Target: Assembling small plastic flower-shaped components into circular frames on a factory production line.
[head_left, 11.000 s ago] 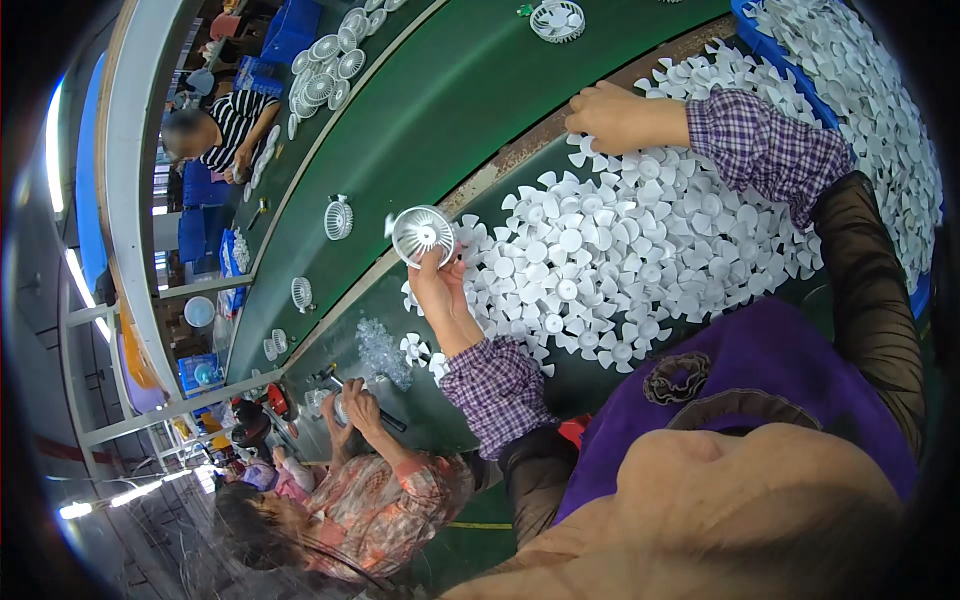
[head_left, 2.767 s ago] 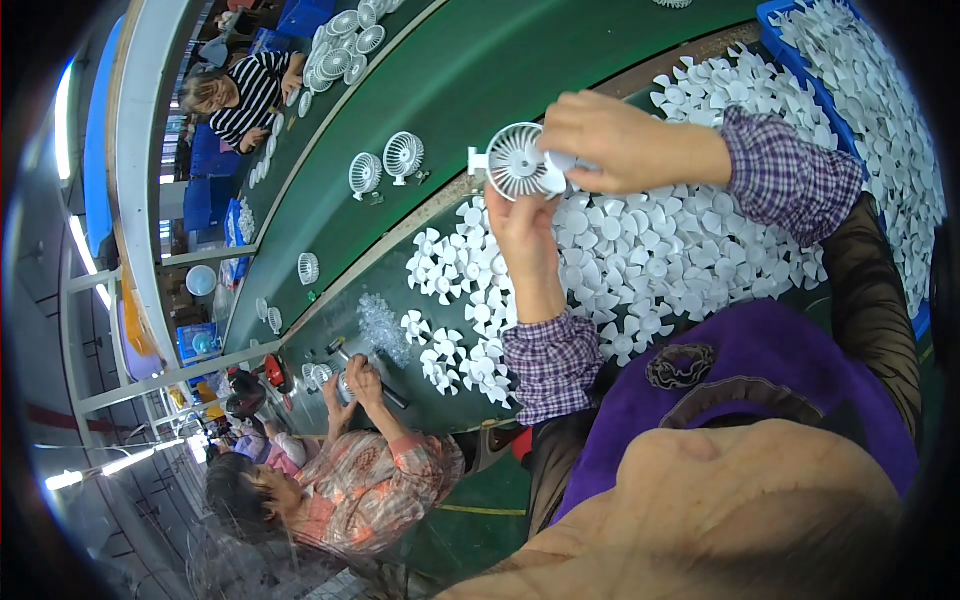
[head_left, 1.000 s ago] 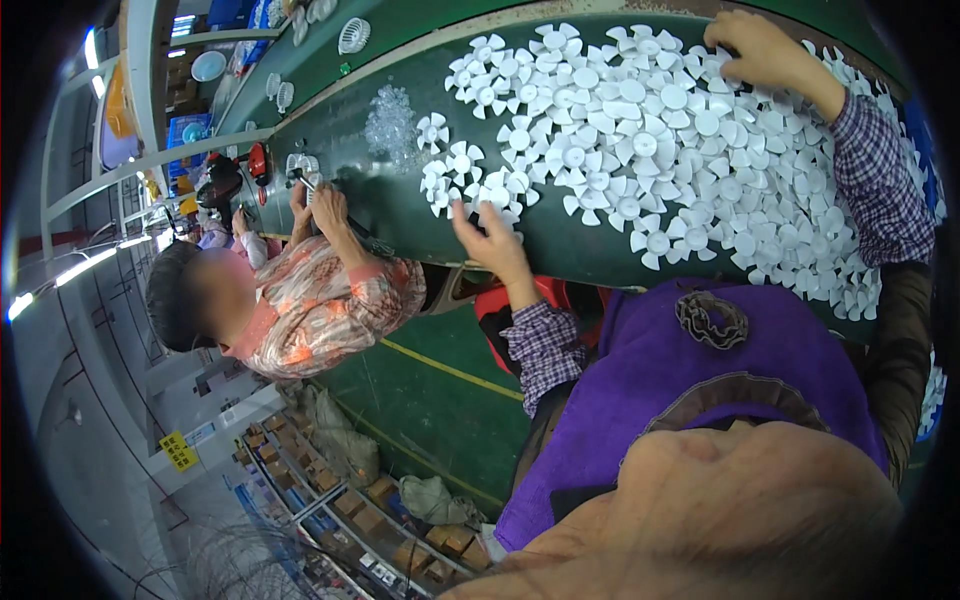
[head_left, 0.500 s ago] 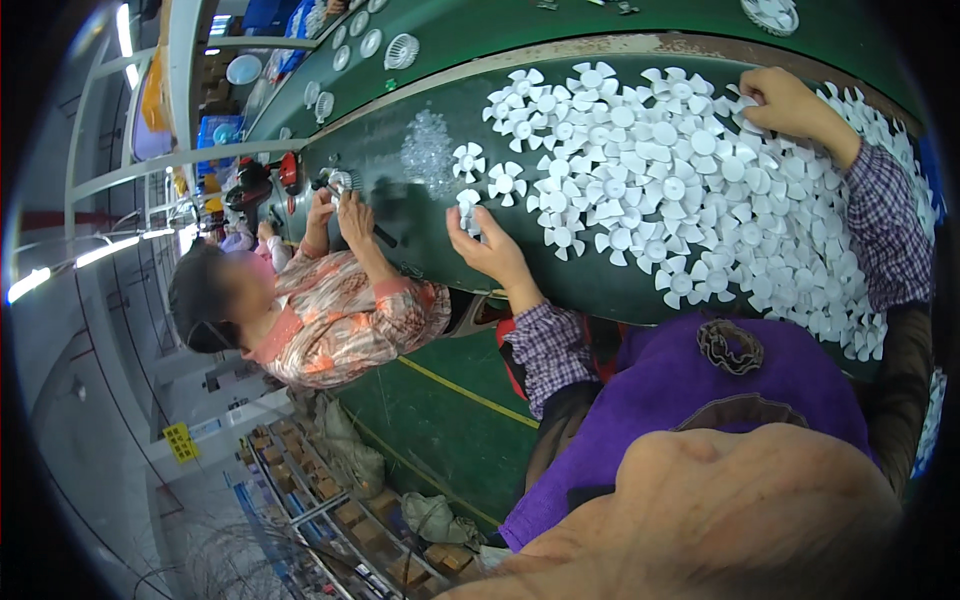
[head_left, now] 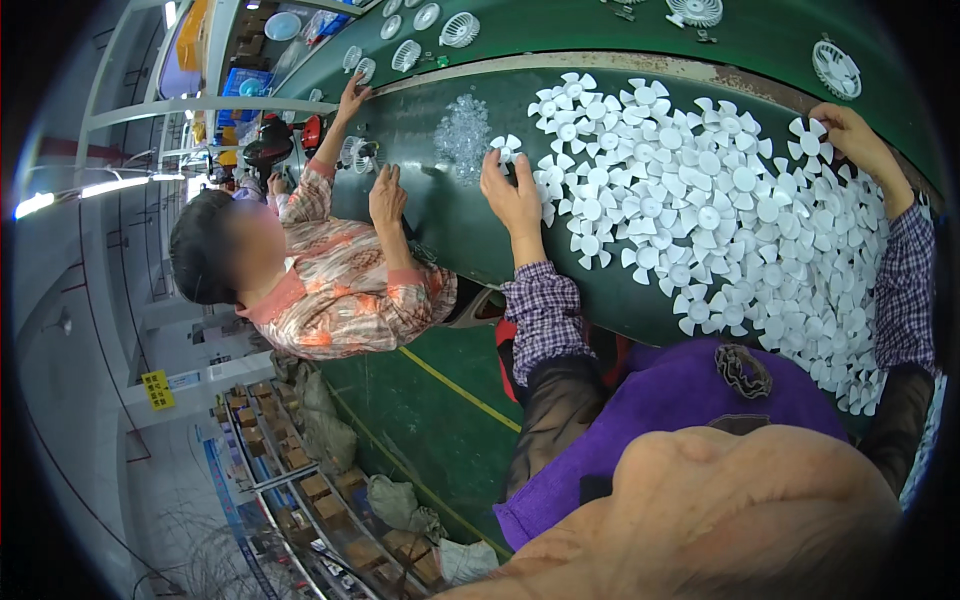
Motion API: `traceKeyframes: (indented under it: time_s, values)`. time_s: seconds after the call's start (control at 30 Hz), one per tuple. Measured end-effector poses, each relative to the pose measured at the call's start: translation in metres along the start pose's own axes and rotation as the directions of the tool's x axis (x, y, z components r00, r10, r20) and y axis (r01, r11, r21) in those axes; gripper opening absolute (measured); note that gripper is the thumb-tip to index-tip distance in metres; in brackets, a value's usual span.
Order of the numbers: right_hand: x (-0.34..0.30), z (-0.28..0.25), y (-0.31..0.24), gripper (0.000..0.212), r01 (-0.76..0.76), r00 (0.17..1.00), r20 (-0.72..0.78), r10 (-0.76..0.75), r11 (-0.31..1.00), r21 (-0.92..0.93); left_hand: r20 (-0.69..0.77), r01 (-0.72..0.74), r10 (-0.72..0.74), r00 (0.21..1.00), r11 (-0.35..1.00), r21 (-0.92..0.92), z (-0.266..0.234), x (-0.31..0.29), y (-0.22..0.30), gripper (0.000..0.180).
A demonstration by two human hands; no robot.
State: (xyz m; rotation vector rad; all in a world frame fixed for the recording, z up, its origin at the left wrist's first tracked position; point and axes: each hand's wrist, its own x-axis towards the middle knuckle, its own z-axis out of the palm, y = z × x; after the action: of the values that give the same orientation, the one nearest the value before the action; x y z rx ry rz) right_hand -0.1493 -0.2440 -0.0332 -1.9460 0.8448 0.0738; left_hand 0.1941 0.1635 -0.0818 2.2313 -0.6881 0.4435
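My left hand (head_left: 513, 195) is closed at its fingertips on a small white plastic fan blade (head_left: 507, 147), beside a heap of small clear pieces (head_left: 463, 135). Over at the far right, my right hand (head_left: 858, 145) pinches another white fan blade (head_left: 810, 141) by its edge. Between my hands spreads a wide pile of the same white fan blades (head_left: 690, 190), many overlapping. The pile reaches down the right side towards me.
A co-worker in a patterned shirt (head_left: 340, 300) sits at left, one hand (head_left: 350, 100) stretched towards round white grilles, the other (head_left: 388, 200) over the dark green table. Beyond a raised rim (head_left: 600, 62) runs a green belt carrying white grilles (head_left: 836, 70).
My left hand has moved farther from me. My right hand now has a fan blade lifted at the pile's far edge. The co-worker's hands have parted, one reaching out. The whole view has shifted.
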Motion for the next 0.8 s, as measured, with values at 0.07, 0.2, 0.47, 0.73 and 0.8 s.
traceKeyframes:
  time_s: [0.07, 0.2, 0.47, 0.73, 0.8]
  values:
    - [0.002, 0.009, 0.011, 0.035, 0.25, 0.942, -0.183, -0.281, 0.952, -0.178, 0.073, 0.003, -0.004, 0.997, 1.0, 0.02, 0.008, 0.007, -0.004, 0.044]
    - [-0.012, 0.026, -0.003, 0.034, 0.31, 0.888, -0.146, -0.437, 0.801, -0.511, 0.069, -0.048, 0.045, 0.997, 0.998, 0.043, 0.015, 0.005, 0.001, 0.04]
    - [-0.012, 0.043, -0.022, 0.034, 0.125, 0.928, -0.155, -0.34, 0.674, -0.728, 0.063, -0.026, 0.032, 0.997, 0.994, -0.102, -0.002, 0.022, 0.009, 0.023]
    - [-0.027, 0.045, -0.024, 0.035, 0.145, 0.944, -0.102, -0.313, 0.675, -0.723, 0.5, 0.027, 0.215, 0.839, 0.901, -0.433, 0.041, 0.094, 0.14, 0.026]
    - [-0.014, 0.052, -0.011, 0.033, 0.155, 0.917, -0.138, -0.373, 0.655, -0.74, 0.648, 0.094, 0.207, 0.733, 0.913, -0.397, 0.079, 0.108, 0.177, 0.043]
